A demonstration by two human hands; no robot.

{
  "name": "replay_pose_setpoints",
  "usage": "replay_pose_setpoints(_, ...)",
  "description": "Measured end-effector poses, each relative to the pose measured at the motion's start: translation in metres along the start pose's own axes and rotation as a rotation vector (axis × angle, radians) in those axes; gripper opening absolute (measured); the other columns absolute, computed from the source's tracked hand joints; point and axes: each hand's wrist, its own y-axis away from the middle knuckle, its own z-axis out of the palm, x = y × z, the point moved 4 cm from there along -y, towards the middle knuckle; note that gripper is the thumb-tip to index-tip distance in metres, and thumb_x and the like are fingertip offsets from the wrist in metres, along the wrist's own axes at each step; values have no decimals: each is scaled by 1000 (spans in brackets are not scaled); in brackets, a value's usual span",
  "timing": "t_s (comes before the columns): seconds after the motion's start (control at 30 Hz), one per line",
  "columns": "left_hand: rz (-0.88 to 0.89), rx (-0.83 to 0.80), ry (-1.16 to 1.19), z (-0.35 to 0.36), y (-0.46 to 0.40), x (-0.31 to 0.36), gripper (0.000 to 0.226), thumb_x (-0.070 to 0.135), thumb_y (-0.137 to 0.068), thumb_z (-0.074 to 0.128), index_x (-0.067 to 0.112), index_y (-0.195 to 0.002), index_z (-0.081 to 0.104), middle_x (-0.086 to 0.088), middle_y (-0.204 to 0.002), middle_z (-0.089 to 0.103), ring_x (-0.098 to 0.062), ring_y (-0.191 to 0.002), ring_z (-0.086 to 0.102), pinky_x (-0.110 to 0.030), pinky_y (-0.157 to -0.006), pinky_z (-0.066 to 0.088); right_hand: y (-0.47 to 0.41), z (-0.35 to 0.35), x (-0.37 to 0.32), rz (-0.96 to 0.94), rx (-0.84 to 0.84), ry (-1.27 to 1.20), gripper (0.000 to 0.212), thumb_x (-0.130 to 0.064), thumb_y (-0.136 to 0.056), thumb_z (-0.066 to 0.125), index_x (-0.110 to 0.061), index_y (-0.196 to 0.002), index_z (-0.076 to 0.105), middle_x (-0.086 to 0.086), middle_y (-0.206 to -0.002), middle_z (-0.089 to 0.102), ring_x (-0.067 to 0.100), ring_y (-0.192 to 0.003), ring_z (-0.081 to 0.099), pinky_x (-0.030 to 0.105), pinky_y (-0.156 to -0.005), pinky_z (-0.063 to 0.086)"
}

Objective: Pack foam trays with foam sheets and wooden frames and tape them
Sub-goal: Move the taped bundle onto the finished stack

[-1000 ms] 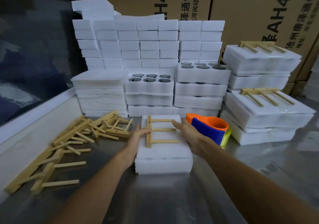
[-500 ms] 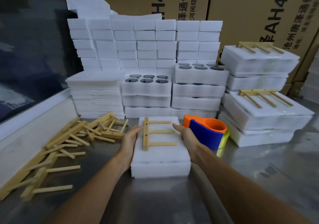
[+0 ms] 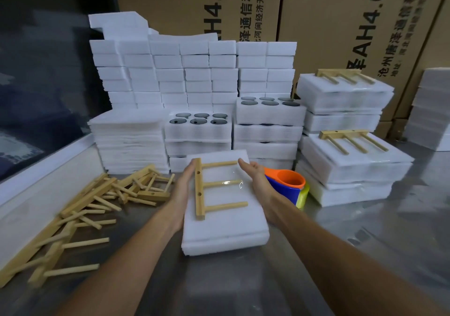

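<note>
A white foam pack (image 3: 224, 228) lies in front of me on the metal table, and a three-pronged wooden frame (image 3: 202, 189) sits on its top under shiny clear tape. My left hand (image 3: 182, 194) presses flat against the pack's left side, beside the frame's bar. My right hand (image 3: 255, 179) presses against the right side with straight fingers. The pack's near end looks slightly raised. An orange and blue tape dispenser (image 3: 287, 184) stands just right of my right hand.
Loose wooden frames (image 3: 102, 203) lie piled on the left. Stacked foam sheets (image 3: 129, 140) and trays with round holes (image 3: 199, 125) line the back. Finished packs with frames (image 3: 350, 164) are stacked on the right. Cardboard boxes (image 3: 328, 23) stand behind.
Both hands have slid back along the pack's sides, and the pack has come nearer to me. The right hand has opened out flatter.
</note>
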Motion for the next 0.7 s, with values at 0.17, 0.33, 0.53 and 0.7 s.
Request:
replay_pose_setpoints(0.17, 24, -58, -12, 4, 5, 6, 62, 39, -64, 80, 12, -119, 69, -17, -107, 73, -36, -92, 72, -47, -73, 59, 8, 1, -1, 48, -24, -73, 77, -44, -89, 69, -39, -154, 30, 4, -147, 50, 31, -113, 66, 45, -82, 60)
replay_pose_setpoints(0.33, 64, -14, -144, -1, 5, 17, 81, 43, -62, 81, 16, -133, 53, -18, -121, 66, -41, -107, 65, -62, -93, 50, 18, 2, 7, 100, -141, -124, 50, -32, -92, 67, -15, -137, 55, 14, -120, 71, 35, -106, 71, 51, -88, 58)
replay_pose_setpoints(0.53, 66, -50, -117, 7, 10, 29, 78, 46, -68, 81, 17, -135, 54, -14, -124, 66, -39, -110, 64, -59, -99, 47, 21, -3, 2, 15, -153, -66, 65, -45, -85, 76, -31, -140, 44, 8, -121, 70, 27, -93, 75, 43, -65, 61)
replay_pose_setpoints(0.7, 30, -183, -103, 9, 22, 18, 76, 50, -74, 79, 19, -138, 52, -12, -124, 67, -36, -111, 65, -58, -98, 49, 17, -9, 0, -7, -46, -40, 78, -56, -83, 73, -30, -149, 38, 8, -128, 67, 32, -104, 71, 58, -86, 58)
